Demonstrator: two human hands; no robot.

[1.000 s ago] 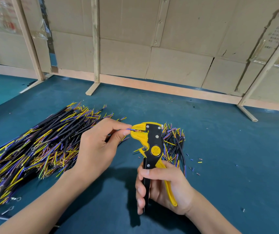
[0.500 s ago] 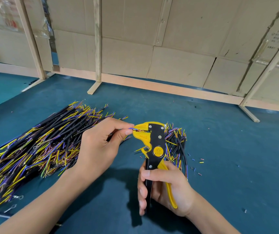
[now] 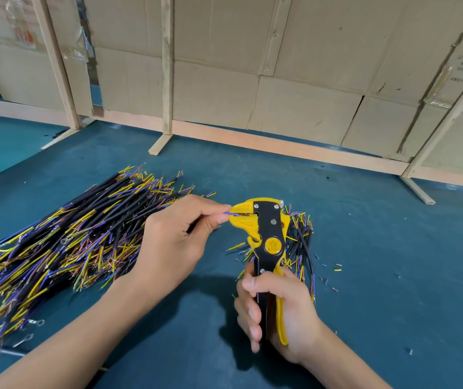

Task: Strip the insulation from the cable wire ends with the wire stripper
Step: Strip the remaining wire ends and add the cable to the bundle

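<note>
A thin purple-insulated wire end (image 3: 231, 213) is pinched between the thumb and forefinger of the left hand (image 3: 174, 245) and is fed into the yellow jaws of the yellow-and-black plastic-handled wire stripper (image 3: 264, 248), which is held upright above the table. The stripper's two handles are gripped by the right hand (image 3: 278, 310), whose fingers are curled round them; the handles appear drawn close together, so a squeeze is judged to be under way on this wire. Bare copper seems to be visible inside the jaws, though that is too small to be confirmed. A large heap of black-sheathed cables with yellow and purple cores (image 3: 64, 237) lies on the dark teal table mat (image 3: 393, 248) to the left of the hands, and a smaller bundle of the same cables (image 3: 300, 248) lies just behind the stripper. Short snipped bits of coloured insulation (image 3: 334, 273) are scattered on the mat to the right, so some ends are judged already stripped, with much of the work apparently left. No containers are seen; everything lies loose on the mat.
</note>
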